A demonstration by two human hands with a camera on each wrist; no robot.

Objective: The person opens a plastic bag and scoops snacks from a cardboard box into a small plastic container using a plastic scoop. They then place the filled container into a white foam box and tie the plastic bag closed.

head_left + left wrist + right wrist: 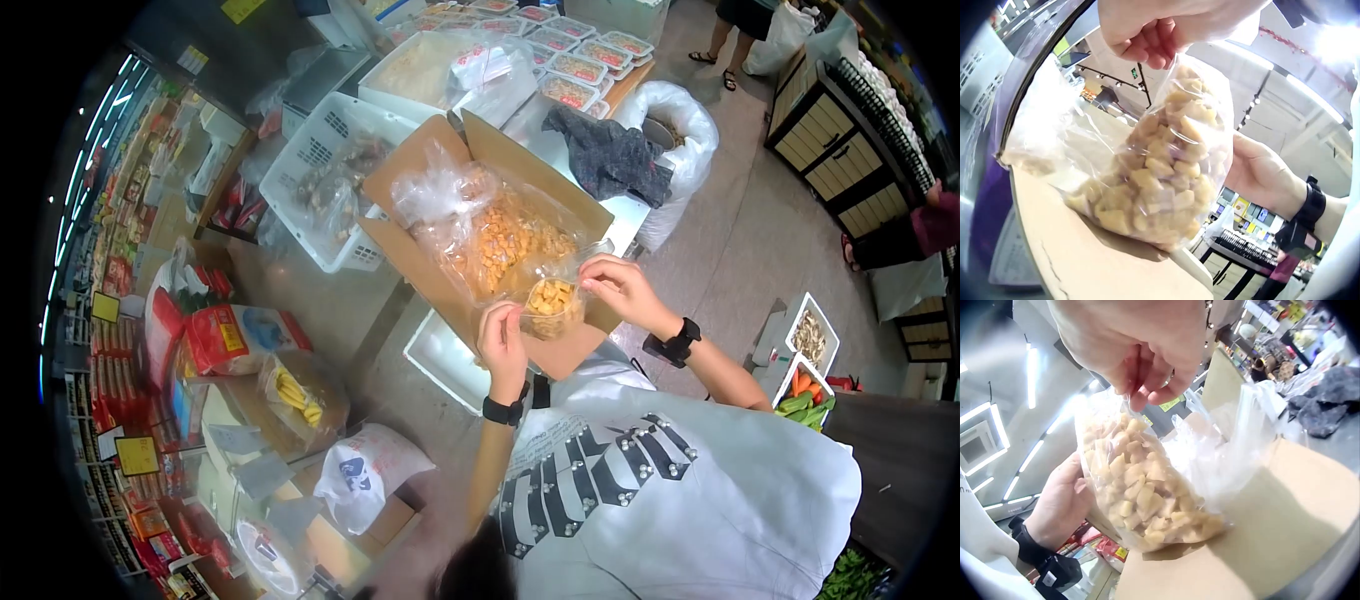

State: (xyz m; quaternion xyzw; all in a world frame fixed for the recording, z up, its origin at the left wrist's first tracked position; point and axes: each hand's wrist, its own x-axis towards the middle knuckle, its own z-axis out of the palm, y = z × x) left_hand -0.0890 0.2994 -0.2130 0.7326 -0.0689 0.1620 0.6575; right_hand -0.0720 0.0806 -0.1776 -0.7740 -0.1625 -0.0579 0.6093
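A clear plastic bag of yellow-tan chunks hangs between the two hands over the near edge of a cardboard box. The left hand pinches one upper corner of the bag; its fingers are curled at the plastic. At the other corner, the right hand pinches the film between thumb and fingers. The bag's lower part touches the box flap. Inside the box lies a larger clear bag with orange pieces.
A white crate with bags stands left of the box, a white foam box behind it. Packed trays and a dark cloth lie on the table. Another white bin is below the box. A sack stands at right.
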